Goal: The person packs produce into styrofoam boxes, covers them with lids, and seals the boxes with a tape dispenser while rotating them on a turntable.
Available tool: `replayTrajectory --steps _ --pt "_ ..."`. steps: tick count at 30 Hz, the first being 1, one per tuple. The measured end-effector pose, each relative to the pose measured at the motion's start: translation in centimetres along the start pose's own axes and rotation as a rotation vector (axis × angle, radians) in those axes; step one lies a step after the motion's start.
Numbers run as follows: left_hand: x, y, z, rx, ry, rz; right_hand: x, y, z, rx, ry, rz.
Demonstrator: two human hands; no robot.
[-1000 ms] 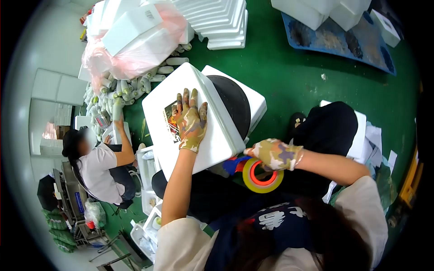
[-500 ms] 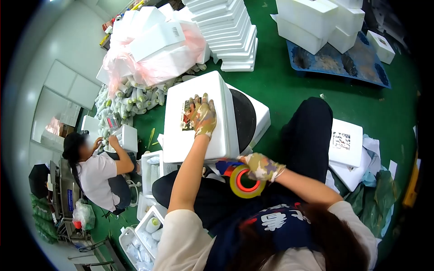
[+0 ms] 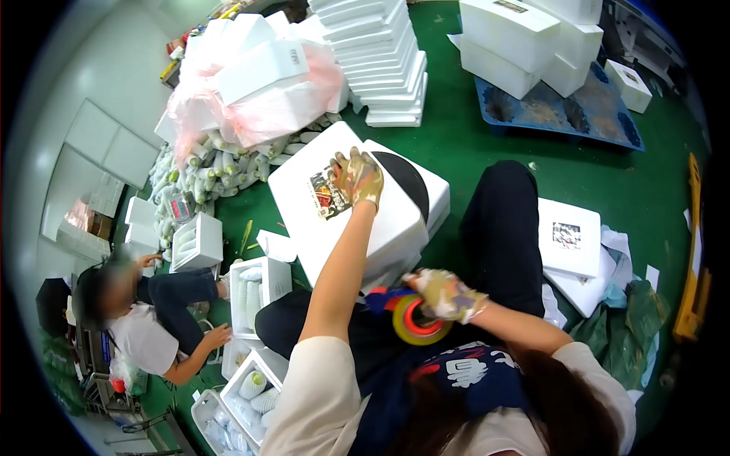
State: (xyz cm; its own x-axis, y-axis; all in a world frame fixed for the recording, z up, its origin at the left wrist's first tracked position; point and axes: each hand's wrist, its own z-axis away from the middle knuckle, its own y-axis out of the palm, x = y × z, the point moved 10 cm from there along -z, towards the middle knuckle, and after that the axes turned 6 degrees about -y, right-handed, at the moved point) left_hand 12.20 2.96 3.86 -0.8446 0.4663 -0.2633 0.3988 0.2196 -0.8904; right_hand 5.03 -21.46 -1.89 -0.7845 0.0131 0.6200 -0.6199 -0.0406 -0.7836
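Note:
A white foam box [image 3: 304, 190] with a dark printed label [image 3: 328, 199] on its lid stands in front of me, turned at an angle. My left hand [image 3: 359, 179], in a camouflage glove, lies on the lid over the label's right edge, fingers extended. Below the box's near side, my gloved right hand [image 3: 450, 296] grips a tape dispenser [image 3: 386, 299] carrying a yellow tape roll [image 3: 420, 325] with a red core. Motion blurs this hand slightly. Beneath and behind the box are a round black surface [image 3: 403, 179] and another white foam piece [image 3: 439, 199].
At left a co-worker [image 3: 148, 342] sits beside open foam boxes [image 3: 262, 289] of net-wrapped produce. A produce heap [image 3: 228, 171] lies behind, near stacked foam lids [image 3: 391, 83]. A blue pallet [image 3: 525, 125] bears foam boxes at upper right. A foam lid [image 3: 569, 254] lies right of my knee.
The foam box has rotated and tilted, and my left hand has shifted slightly right with it. My right hand has moved a little down and right with the dispenser. The co-worker has leaned back and lowered an arm.

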Motion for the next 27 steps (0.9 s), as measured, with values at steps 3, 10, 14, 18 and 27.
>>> replayTrajectory --steps 3,10,14,18,27 --pt "-0.4 0.5 -0.3 0.000 0.008 0.127 -3.6 -7.3 5.9 -0.256 -0.012 -0.074" --pt "-11.3 1.5 13.2 1.158 0.280 1.793 -12.9 -24.7 7.2 -0.642 0.215 0.202" --pt "-7.7 6.7 15.2 0.473 0.318 0.759 -15.1 -28.5 -2.8 -0.578 -0.035 0.346" --pt "2.0 4.5 21.2 0.378 0.049 0.814 -13.2 -28.0 -13.3 -0.455 -0.220 0.387" --pt "20.1 8.4 29.7 0.208 -1.465 1.901 -11.9 -21.8 -21.2 -0.297 -0.557 0.468"
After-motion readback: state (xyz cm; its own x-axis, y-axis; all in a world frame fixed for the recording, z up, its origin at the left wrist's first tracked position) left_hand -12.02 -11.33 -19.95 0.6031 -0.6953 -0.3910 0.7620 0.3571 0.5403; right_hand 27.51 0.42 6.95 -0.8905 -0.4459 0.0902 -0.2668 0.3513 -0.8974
